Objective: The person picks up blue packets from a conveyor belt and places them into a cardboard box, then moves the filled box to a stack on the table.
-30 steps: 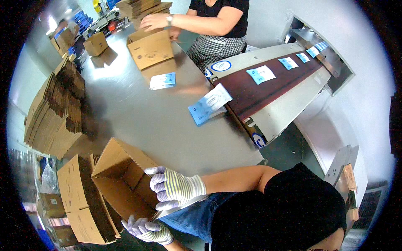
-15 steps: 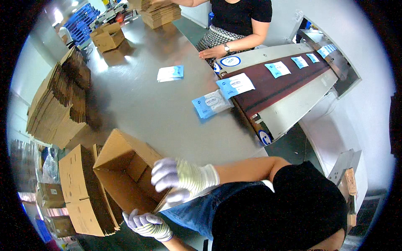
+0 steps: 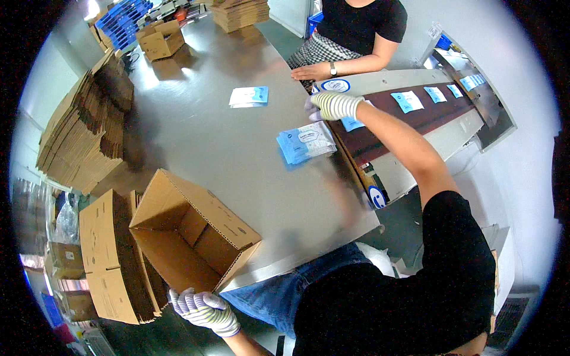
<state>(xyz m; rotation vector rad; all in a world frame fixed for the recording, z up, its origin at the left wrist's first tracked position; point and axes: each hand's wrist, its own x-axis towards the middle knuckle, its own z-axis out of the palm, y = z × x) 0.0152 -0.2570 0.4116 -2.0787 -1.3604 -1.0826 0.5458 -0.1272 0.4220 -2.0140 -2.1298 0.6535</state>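
My right hand [image 3: 335, 105], in a striped white glove, reaches across the table to the near end of the conveyor belt [image 3: 380, 137]. A blue and white wipes packet [image 3: 351, 124] lies partly hidden beneath it; whether the fingers grip anything is unclear. Below that hand, a small pile of wipes packets [image 3: 306, 144] sits on the table at the belt's end. An open cardboard box [image 3: 196, 237] stands tilted at the table's near left edge, with bare inner walls showing. My left hand [image 3: 205, 311], gloved alike, is closed at the box's near lower edge.
Another few packets [image 3: 249, 96] lie mid-table. Flattened cartons [image 3: 83, 136] are stacked at the left, with more cartons [image 3: 110, 255] beside the box. A smaller open box [image 3: 161, 41] and a carton stack [image 3: 240, 15] stand far back. Beyond the belt sits a co-worker [image 3: 362, 35], one hand on the table edge.
My right hand has moved from above the open box, up and right, to the belt's end. Packets on the belt have shifted, and the pile there looks thicker. My left hand has stayed by the box.
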